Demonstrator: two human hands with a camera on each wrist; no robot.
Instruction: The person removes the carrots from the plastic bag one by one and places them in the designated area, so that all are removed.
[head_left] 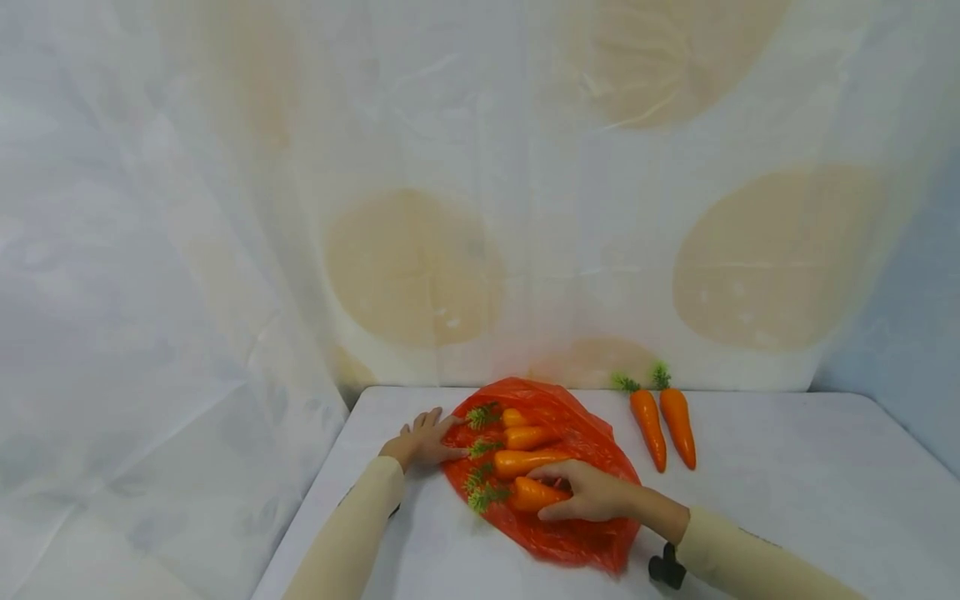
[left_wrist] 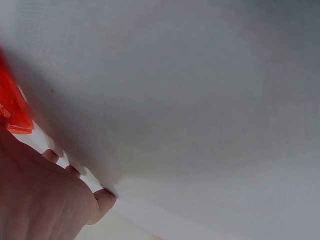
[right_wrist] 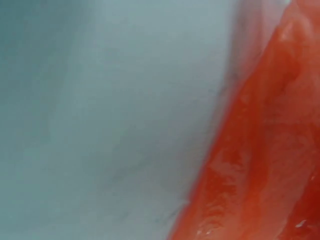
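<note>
A red plastic bag (head_left: 592, 433) lies spread on the white table, with several orange carrots with leafy green tops in a row on it. My right hand (head_left: 596, 492) curls its thumb and fingers round the nearest carrot (head_left: 531, 495); another carrot (head_left: 517, 463) lies just beyond it. At the bag's left edge, my left hand (head_left: 431, 440) rests with its fingers spread, close to the green tops. The left wrist view shows this hand's fingers (left_wrist: 104, 200) reaching onto the tabletop beside the red bag (left_wrist: 14, 107). Only bag and table appear in the right wrist view; the right hand is out of it.
Two more carrots (head_left: 648, 429) (head_left: 678, 427) lie side by side at the back right of the table (head_left: 780, 492). A pale curtain with tan circles (head_left: 416, 267) hangs behind the table's back edge, and white sheeting (head_left: 135, 375) stands at the left.
</note>
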